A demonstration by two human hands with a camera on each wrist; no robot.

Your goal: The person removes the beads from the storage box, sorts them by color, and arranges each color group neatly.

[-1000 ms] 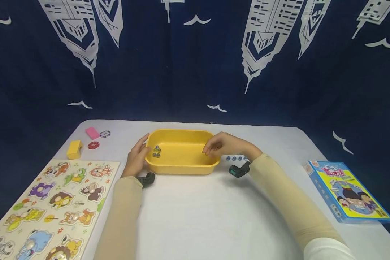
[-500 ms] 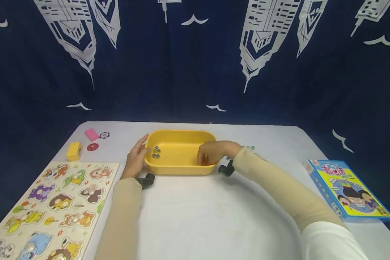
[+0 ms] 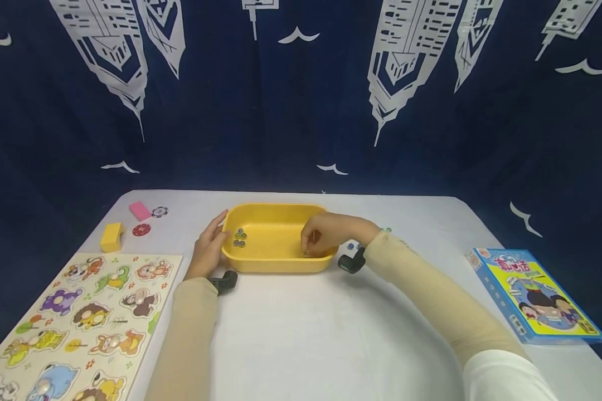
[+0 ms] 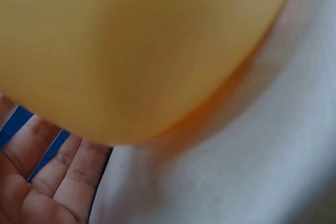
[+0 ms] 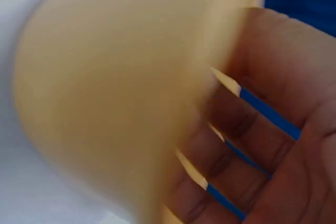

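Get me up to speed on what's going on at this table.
A person rests the left hand against the left end of a yellow tray while the right hand reaches inside over its right end, fingertips low. A cluster of small balls sits inside at the left; more balls lie outside, near the right wrist.

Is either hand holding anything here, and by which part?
The left hand holds the yellow tray by its left-end rim. The right hand reaches into the tray's right end; whether it pinches anything is too small to tell.
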